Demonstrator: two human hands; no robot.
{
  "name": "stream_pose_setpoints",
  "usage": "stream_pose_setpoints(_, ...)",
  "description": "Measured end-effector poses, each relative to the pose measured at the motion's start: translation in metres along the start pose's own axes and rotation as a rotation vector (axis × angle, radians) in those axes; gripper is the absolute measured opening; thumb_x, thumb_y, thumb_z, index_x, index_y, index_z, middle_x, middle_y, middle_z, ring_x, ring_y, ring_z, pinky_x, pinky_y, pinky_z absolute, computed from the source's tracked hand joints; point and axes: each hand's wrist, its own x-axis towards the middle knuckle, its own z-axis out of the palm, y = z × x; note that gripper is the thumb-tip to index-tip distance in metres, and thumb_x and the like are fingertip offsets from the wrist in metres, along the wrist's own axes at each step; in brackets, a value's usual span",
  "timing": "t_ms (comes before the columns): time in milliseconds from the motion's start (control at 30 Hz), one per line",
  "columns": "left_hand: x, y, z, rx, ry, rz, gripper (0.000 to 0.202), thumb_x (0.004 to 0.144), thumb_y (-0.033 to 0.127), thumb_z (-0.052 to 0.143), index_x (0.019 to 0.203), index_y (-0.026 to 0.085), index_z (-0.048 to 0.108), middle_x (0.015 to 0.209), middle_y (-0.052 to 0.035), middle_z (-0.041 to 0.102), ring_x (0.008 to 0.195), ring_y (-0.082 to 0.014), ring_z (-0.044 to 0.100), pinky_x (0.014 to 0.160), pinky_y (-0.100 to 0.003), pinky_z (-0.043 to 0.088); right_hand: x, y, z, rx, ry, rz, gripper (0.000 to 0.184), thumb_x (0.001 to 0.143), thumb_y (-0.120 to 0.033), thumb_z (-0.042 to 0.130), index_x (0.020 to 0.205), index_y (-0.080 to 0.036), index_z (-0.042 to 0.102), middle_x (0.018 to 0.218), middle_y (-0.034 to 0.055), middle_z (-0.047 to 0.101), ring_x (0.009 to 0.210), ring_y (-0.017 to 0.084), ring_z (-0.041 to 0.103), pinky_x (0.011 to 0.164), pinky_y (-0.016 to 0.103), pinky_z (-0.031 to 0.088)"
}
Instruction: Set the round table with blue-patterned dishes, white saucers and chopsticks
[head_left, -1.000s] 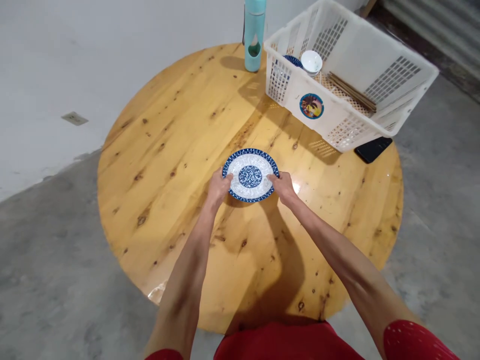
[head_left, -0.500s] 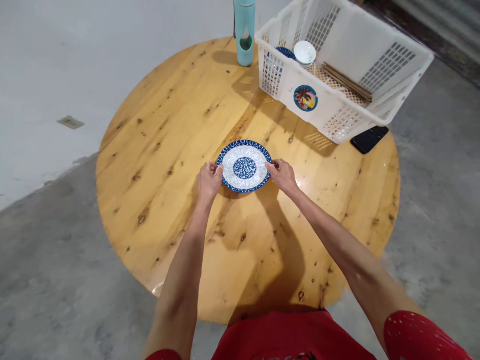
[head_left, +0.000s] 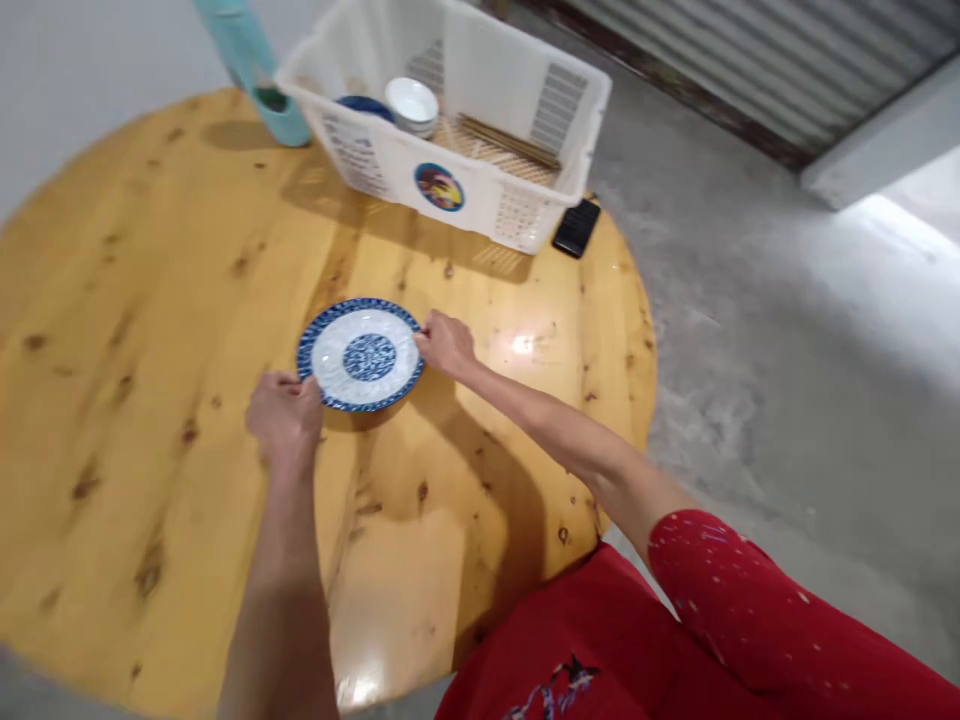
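Ok, L/R fingers (head_left: 432, 336) snug @ plate (head_left: 370, 357)

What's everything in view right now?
Plate: 1, blue-white, table's middle
Wooden table: 1, yellow, centre and left
Crate: 1, white, table's far side
Sticker: 1, multicoloured, crate front
Bowls: 2+, white, in crate
Dishware: 1+, blue, in crate
Chopsticks: several, brown, in crate
Bottle: 1, turquoise, left of crate
Phone: 1, black, crate's right
Floor: 1, grey, around table
Wall: 1, pale, top left
Corrugated panel: 1, grey, top right
Shirt: 1, red, bottom
Left hand, right hand: 2, bare, plate edges
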Motion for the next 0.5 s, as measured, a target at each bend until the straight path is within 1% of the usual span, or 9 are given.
stream_pose_setpoints(100,0.0,0.011,-0.003,0.063,0.04,-0.085,0.011,0.067,0.025,0.063,0.072,0.021,0.053,0.067,0.0008,0.061,0.076,-0.0213,0.062,0.085,-0.038,0.051,0.0,-0.002,-0.004,0.026,0.013,0.034,0.017,0.088,-0.027,0.053,0.098,-0.018,0.063,0.1,0.009,0.068,0.092,0.027,0.06,0.081,0.038,0.045)
stream_pose_setpoints(133,-0.003,0.015,-0.007,0.063,0.053,-0.075,0.012,0.067,0.025,0.063,0.071,0.021,0.053,0.067,0.0011,0.062,0.075,-0.0206,0.062,0.085,-0.036,0.052,-0.002,-0.003,-0.006,0.038,0.018,0.048,0.016,0.088,-0.028,0.053,0.097,-0.018,0.062,0.099,0.0081,0.068,0.09,0.026,0.06,0.08,0.037,0.045)
stream_pose_setpoints(233,-0.018,0.03,-0.028,-0.01,0.142,0.027,0.011,0.07,0.028,0.061,0.072,0.022,0.052,0.071,0.0016,0.065,0.073,-0.0188,0.063,0.08,-0.034,0.053,-0.013,-0.009,-0.018,0.092,0.06,0.057,0.015,0.09,-0.032,0.053,0.095,-0.02,0.06,0.092,0.0031,0.066,0.084,0.021,0.057,0.076,0.032,0.043)
stream_pose_setpoints(333,-0.036,0.046,-0.052,-0.137,0.242,0.202,0.009,0.074,0.027,0.057,0.079,0.023,0.051,0.077,0.0024,0.064,0.072,-0.0155,0.061,0.077,-0.031,0.052,-0.032,-0.012,-0.036,0.247,0.138,0.039,0.009,0.091,-0.031,0.054,0.09,-0.022,0.055,0.083,-0.0018,0.062,0.077,0.016,0.054,0.073,0.028,0.041)
stream_pose_setpoints(367,-0.042,0.051,-0.058,-0.168,0.268,0.245,0.01,0.074,0.025,0.057,0.081,0.023,0.05,0.076,0.0032,0.061,0.069,-0.0141,0.059,0.075,-0.029,0.051,-0.04,-0.011,-0.043,0.324,0.169,0.029,0.008,0.09,-0.03,0.054,0.088,-0.022,0.053,0.081,-0.0027,0.061,0.075,0.015,0.053,0.072,0.027,0.04)
stream_pose_setpoints(433,-0.059,0.059,-0.066,-0.209,0.284,0.302,0.012,0.074,0.023,0.056,0.084,0.023,0.05,0.071,0.0055,0.052,0.063,-0.0116,0.053,0.07,-0.027,0.048,-0.061,-0.004,-0.056,0.48,0.223,0.007,0.007,0.088,-0.027,0.053,0.085,-0.022,0.05,0.08,-0.0032,0.059,0.074,0.014,0.052,0.071,0.026,0.04)
stream_pose_setpoints(500,-0.08,0.063,-0.066,-0.239,0.245,0.317,0.012,0.076,0.025,0.055,0.086,0.023,0.05,0.066,0.007,0.043,0.056,-0.0103,0.046,0.063,-0.024,0.043,-0.089,0.012,-0.066,0.603,0.254,-0.027,0.006,0.085,-0.027,0.052,0.082,-0.022,0.048,0.079,-0.0031,0.056,0.073,0.014,0.051,0.069,0.025,0.039)
